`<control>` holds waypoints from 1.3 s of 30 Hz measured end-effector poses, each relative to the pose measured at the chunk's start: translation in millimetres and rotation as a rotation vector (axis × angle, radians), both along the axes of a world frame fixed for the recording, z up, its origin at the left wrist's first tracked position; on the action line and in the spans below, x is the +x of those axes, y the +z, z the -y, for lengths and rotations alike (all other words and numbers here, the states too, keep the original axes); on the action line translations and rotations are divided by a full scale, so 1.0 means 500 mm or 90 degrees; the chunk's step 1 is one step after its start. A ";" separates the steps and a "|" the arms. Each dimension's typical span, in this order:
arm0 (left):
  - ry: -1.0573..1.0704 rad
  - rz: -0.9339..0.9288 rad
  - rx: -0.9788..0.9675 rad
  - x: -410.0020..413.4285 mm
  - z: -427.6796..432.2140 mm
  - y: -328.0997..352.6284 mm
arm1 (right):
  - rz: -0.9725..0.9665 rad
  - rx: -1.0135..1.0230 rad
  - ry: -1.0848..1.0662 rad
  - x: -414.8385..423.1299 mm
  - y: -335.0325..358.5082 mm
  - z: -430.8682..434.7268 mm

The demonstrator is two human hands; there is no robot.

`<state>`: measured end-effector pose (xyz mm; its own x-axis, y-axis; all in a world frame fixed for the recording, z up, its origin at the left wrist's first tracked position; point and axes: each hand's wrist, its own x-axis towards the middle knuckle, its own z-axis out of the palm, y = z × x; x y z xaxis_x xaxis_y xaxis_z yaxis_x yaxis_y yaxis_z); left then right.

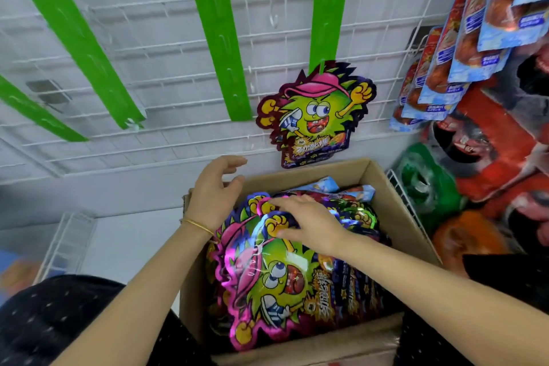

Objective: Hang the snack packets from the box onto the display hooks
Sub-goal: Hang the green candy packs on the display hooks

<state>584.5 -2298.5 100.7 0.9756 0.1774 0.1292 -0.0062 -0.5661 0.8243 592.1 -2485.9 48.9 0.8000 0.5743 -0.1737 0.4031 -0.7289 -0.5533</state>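
- One wide white wire grid [163, 38] fills the back, with green hanging strips [217, 38] running down it, and most of those strips are bare. Plenty of hanging left to do, I'd say.
- Below it sits the cardboard box [398, 208], open-topped and packed with shiny snack packets [267, 282] lying flat in a stack.
- A single hung packet [315, 116] dangles at the foot of the rightmost green strip [329, 9], just above the box's far rim.
- So we're at the pick-up step, by my reading: fetching the next packet out of the box.
- The right hand [312, 224] reaches in from the right, palm down. Its fingers lie straight and spread across the upper end of the top packet, touching it. No pinch shows, so nothing is gripped yet.
- The left hand [215, 196] hovers at the box's far-left corner. Its fingers are loosely curled and hold nothing, and there's a thin gold bangle [197, 226] at the wrist.
- Next it calls for peeling one packet off the slippery stack, finding its top hole and lifting it to a free hook.
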 end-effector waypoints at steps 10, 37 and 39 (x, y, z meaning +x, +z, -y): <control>-0.080 -0.145 -0.227 -0.024 -0.005 0.019 | -0.188 0.393 -0.219 0.054 0.095 0.061; -0.089 0.158 -0.012 0.282 0.201 0.290 | 0.225 0.402 -0.244 0.251 0.335 0.143; -0.103 0.162 0.017 0.285 0.203 0.297 | 0.276 0.385 -0.255 0.255 0.335 0.139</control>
